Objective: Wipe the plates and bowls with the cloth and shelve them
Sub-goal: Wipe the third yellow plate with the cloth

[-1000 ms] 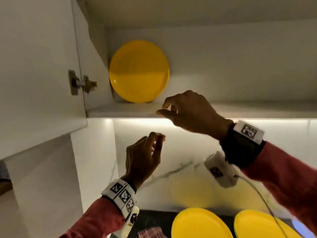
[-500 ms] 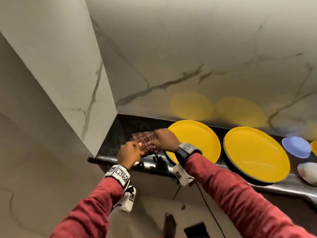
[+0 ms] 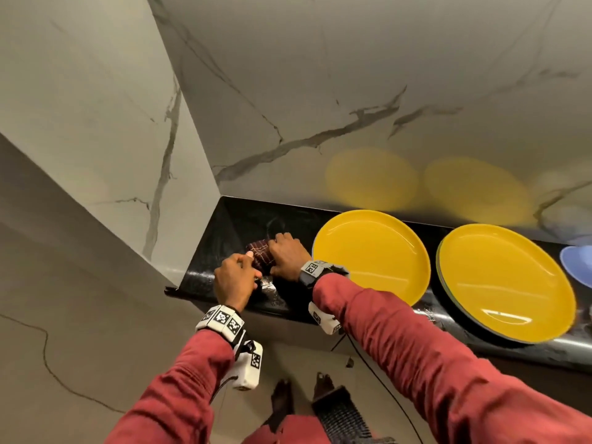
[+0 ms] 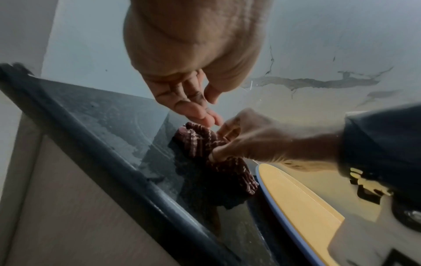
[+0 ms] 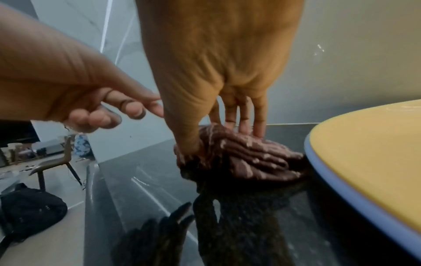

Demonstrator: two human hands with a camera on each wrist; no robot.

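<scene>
A dark red checked cloth lies bunched on the black counter near its left end. My right hand grips the cloth, thumb dug into one side and fingers over the top, as the right wrist view shows. My left hand hovers beside the cloth with loosely curled fingers that hold nothing. Right of the cloth sits a yellow plate, and a second yellow plate lies further right. A blue bowl shows at the right edge.
A marble wall rises behind the counter and a wall corner closes its left end. The first plate's blue rim almost touches the cloth. Below the counter edge are the floor and a trailing cable. A chair and black bag stand off left.
Both hands came down from the cupboard shelf, where a yellow plate stands, to the counter. The right hand now bunches the cloth in its grip; the left moved in beside it.
</scene>
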